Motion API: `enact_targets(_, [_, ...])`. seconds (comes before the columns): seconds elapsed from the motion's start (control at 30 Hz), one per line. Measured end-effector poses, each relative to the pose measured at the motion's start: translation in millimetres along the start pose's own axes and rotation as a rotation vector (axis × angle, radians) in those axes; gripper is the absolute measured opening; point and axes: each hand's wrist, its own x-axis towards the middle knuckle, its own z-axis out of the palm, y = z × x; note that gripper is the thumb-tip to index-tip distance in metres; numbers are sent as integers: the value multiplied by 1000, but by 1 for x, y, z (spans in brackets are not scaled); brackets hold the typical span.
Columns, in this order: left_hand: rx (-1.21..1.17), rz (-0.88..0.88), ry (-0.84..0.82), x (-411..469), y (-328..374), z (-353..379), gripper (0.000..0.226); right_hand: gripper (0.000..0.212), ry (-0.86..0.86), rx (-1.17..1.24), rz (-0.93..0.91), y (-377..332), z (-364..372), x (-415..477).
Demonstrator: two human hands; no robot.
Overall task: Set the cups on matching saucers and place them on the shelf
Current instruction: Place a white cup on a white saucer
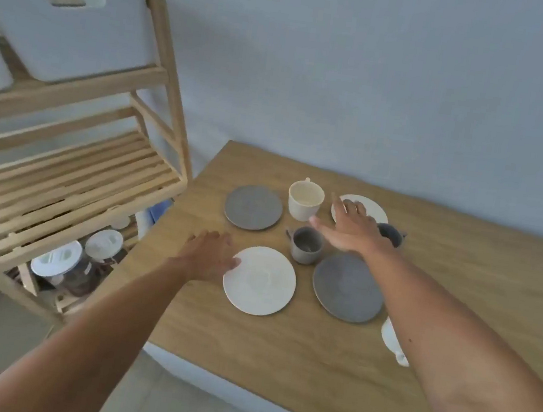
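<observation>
Head view: the left hand (210, 253) lies flat and spread, thumb touching the near white saucer (259, 280), probably to steady or lift it. The right hand (351, 228), fingers extended and grasping nothing, hovers between the white cup (305, 200) and grey cup (306, 245). Nothing is paired yet on the table (458, 299); the shelf (69, 186) stands left, its slats bare.

No text, label, brand, number or sign could be read anywhere: the cups, the saucers, the white bin (68, 30) on the wooden shelf (70, 179) and the counter (280, 338) all showed plain, unmarked surfaces.
</observation>
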Motion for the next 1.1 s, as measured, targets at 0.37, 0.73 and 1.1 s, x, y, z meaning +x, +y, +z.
enact_targets(0.37, [-313, -113, 40, 9, -2, 32, 29, 103, -1, 243, -101, -2, 8, 81])
enact_targets(0.73, [-408, -124, 110, 9, -10, 43, 34, 96, 74, 600, -66, -6, 30, 102])
enact_targets(1.1, [-389, -85, 65, 13, -19, 44, 38, 74, 264, 801, -256, -60, 2, -37])
